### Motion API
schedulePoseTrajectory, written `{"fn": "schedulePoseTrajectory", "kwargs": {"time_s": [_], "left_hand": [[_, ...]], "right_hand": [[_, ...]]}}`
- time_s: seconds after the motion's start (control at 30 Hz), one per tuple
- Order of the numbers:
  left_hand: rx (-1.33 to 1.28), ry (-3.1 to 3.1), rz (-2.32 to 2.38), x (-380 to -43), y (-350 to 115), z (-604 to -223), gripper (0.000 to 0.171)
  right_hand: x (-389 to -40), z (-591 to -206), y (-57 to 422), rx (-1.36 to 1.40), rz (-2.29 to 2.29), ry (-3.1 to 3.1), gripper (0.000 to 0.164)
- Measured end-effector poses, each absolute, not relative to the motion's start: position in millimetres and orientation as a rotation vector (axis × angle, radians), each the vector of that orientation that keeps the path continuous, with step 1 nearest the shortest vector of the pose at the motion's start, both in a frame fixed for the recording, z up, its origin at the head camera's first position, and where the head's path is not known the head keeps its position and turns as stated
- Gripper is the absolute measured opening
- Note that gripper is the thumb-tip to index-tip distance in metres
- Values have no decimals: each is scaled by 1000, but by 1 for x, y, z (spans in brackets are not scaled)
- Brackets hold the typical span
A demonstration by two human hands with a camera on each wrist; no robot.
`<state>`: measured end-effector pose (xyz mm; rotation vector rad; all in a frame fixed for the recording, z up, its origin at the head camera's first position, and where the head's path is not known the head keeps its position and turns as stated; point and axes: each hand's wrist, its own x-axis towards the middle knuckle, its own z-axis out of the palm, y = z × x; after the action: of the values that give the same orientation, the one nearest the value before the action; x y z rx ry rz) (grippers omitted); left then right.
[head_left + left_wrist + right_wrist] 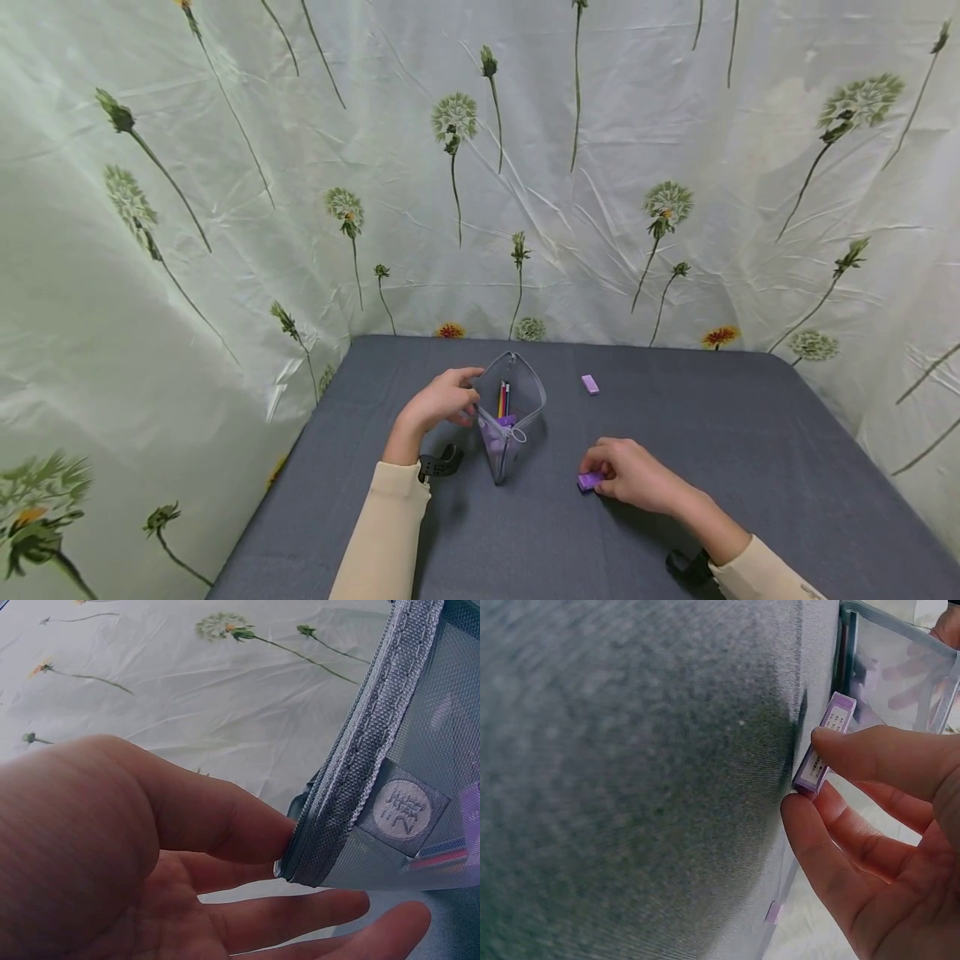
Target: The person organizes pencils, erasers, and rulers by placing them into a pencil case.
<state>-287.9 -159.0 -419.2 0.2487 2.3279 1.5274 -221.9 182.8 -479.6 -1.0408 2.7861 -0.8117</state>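
Observation:
A translucent mesh zip pouch (534, 385) stands unzipped on the table, its opening facing up. Inside it are several pencils (503, 400) and purple items (506, 422). My left hand (444, 398) pinches the grey zip edge (352, 757) of the pouch between thumb and fingers, the other fingers extended below. To the right of the pouch, my right hand (633, 473) holds a small purple eraser (826, 742) with a white label, thumb on its labelled side and fingers behind. The eraser is close over the table.
A second, lighter purple eraser (590, 384) lies on the dark grey table (712, 417), beyond my right hand. White fabric with printed dandelions (300, 208) hangs behind the table and along its sides. Each wrist wears a black band (442, 461).

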Motion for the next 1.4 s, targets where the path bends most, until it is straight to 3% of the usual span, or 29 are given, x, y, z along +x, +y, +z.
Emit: {"fn": "schedulePoseTrajectory", "kwargs": {"time_s": [1.4], "left_hand": [[268, 2364, 1429, -289, -162, -419, 57]], "right_hand": [[-248, -414, 140, -929, -1083, 2856, 21]]}}
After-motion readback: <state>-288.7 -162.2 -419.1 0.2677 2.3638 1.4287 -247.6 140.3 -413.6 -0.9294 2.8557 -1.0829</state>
